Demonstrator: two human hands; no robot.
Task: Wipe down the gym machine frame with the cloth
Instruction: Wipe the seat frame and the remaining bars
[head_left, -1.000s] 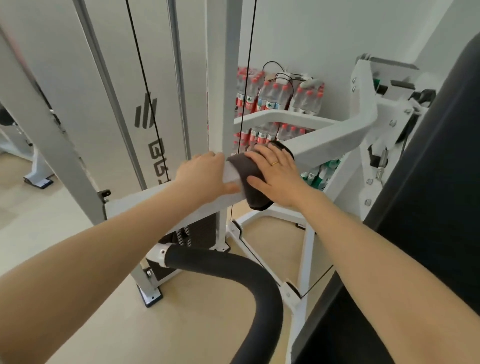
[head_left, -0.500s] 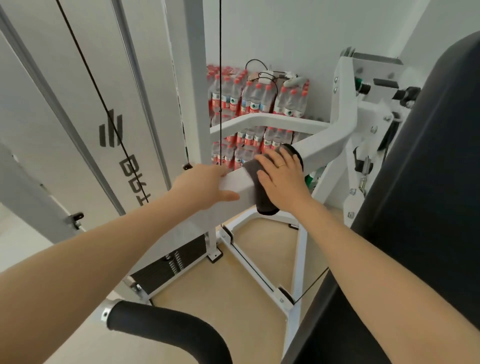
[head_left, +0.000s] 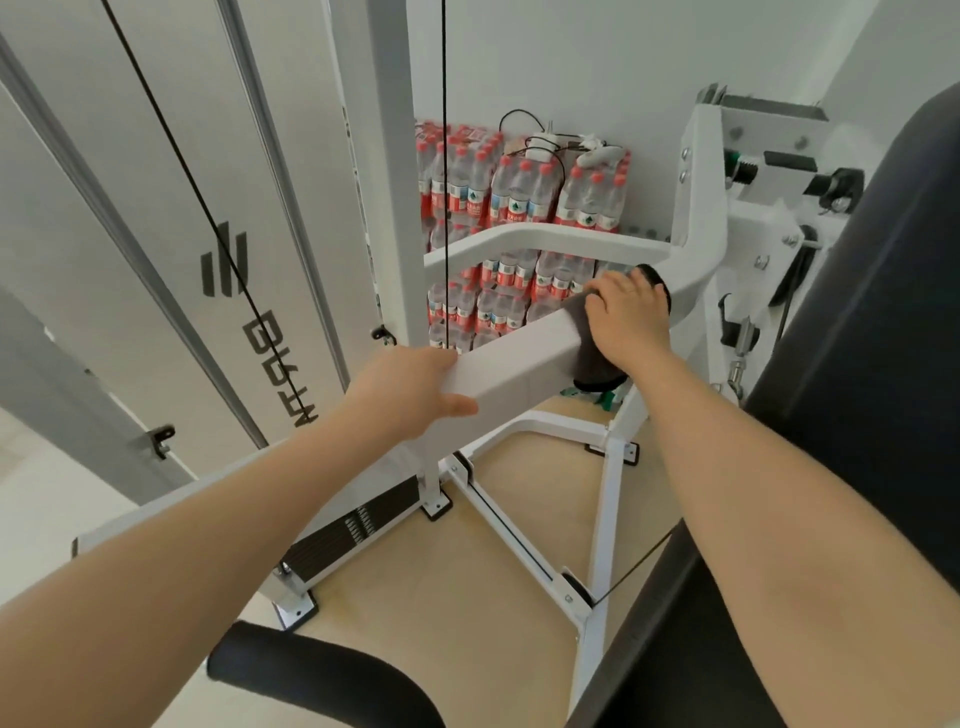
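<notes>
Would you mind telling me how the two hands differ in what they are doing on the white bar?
The left hand grips the bare bar; the right hand presses a dark cloth around it. The left hand sits nearer the person, the right hand farther along. Both rest on the same bar.

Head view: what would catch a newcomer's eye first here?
Two bare arms reach to a white frame beam at centre: the right hand presses a dark cloth wrapped over it, and the left hand grips it nearer the camera. Behind, red-capped water bottle packs stand stacked against the wall.
</notes>
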